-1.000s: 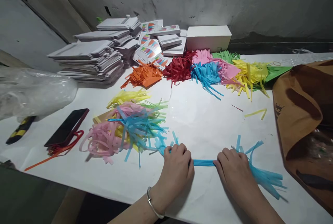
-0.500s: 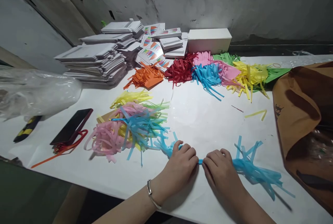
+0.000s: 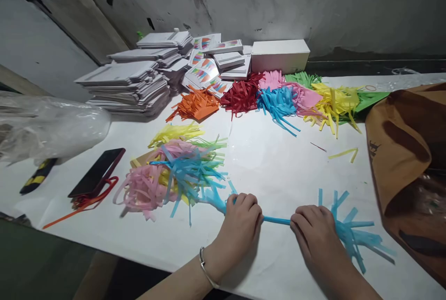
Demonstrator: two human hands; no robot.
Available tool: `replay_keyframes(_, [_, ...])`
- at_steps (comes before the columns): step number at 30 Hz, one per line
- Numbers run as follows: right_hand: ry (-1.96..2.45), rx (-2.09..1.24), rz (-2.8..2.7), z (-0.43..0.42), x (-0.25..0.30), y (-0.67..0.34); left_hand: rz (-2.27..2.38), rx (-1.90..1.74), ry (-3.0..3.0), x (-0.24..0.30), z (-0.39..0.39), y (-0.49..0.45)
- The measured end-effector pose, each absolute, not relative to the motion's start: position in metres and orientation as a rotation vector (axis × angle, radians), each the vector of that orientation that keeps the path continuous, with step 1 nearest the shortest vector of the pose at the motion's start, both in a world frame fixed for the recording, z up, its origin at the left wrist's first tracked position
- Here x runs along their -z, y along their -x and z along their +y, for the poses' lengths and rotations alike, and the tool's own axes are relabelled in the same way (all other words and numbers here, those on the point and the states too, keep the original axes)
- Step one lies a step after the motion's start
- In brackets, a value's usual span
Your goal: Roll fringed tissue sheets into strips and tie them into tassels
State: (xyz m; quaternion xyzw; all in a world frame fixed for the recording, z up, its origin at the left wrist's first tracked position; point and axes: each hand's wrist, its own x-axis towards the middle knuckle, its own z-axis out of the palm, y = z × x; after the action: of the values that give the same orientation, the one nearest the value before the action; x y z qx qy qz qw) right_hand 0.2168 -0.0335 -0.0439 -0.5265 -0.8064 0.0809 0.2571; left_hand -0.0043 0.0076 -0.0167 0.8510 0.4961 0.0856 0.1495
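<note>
A blue tissue-paper tassel (image 3: 277,220) lies stretched sideways low over the white table, its middle rolled into a thin cord and both ends cut into loose strips. My left hand (image 3: 243,218) is closed on the cord's left part, with strips fanning out beyond the fingers. Farther right, my right hand (image 3: 315,230) is closed on the cord beside the right fringe (image 3: 353,232). A bare length of twisted cord shows between the hands. Left of my left hand is a heap of pink, yellow, green and blue tassels (image 3: 188,167); the held fringe reaches its edge.
Bundles of orange (image 3: 195,104), dark red (image 3: 243,97) and yellow fringed paper (image 3: 336,100) line the back. Behind stand stacked flat cartons (image 3: 121,84) and a white box (image 3: 280,55). A phone (image 3: 97,170) lies at left, a brown bag (image 3: 397,142) at right.
My right hand has slid to the right, away from my left hand, so more twisted blue cord shows between them. The right fringe has spread out. My left hand stays nearly in place.
</note>
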Motion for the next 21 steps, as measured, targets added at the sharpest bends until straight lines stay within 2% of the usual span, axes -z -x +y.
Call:
replay_keyframes(7, [1.664,-0.191,-1.964,-0.036,0.046,-0.201,1.468,-0.107,-2.511,0.005,0.017,-0.005])
replay_keyframes(15, [1.657,-0.191,-1.995,-0.030,0.045,-0.203,0.990,-0.243,-2.982,0.034,0.011,-0.001])
replay_keyframes(21, [1.410,0.005,-2.086,-0.030,0.046,-0.183,1.128,-0.174,-2.547,0.011,0.028,-0.012])
